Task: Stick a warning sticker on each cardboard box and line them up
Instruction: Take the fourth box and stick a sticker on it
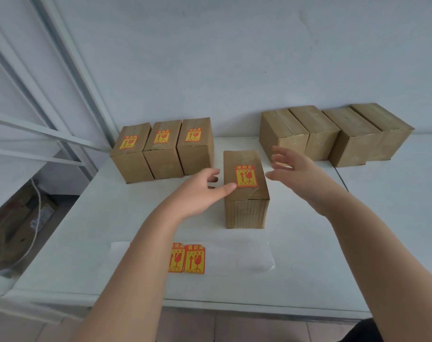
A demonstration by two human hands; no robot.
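From the head camera, eight cardboard boxes are sitting on the white table (296, 262). Three of them are standing side by side in a row at the back left, each carrying a red-and-yellow warning sticker on top: the left labelled box (131, 154), the middle labelled box (162, 150) and the right labelled box (195, 146). Four plain boxes (333, 134) are lining up at the back right, pressed together, with no stickers showing on their tops. The eighth, the centre box (245, 191), is standing alone between the two groups and nearer the person, and its own sticker (246, 176) is lying flat on its top face.

The left hand (200, 191) is reaching in from the left with fingers loosely spread; its thumb is touching the top edge of the centre box right beside the sticker, gripping nothing. The right hand (293, 169) is hovering just to the right of the same box, fingers wide apart and empty (it is somewhat blurred).

Near the front edge, a white backing sheet (234, 257) is lying flat with two spare stickers (187, 259) showing on it; the left forearm is crossing the sheet, so there may be more underneath. A white wall is rising behind the table, and a pale metal frame (62, 70) is standing off to the left.
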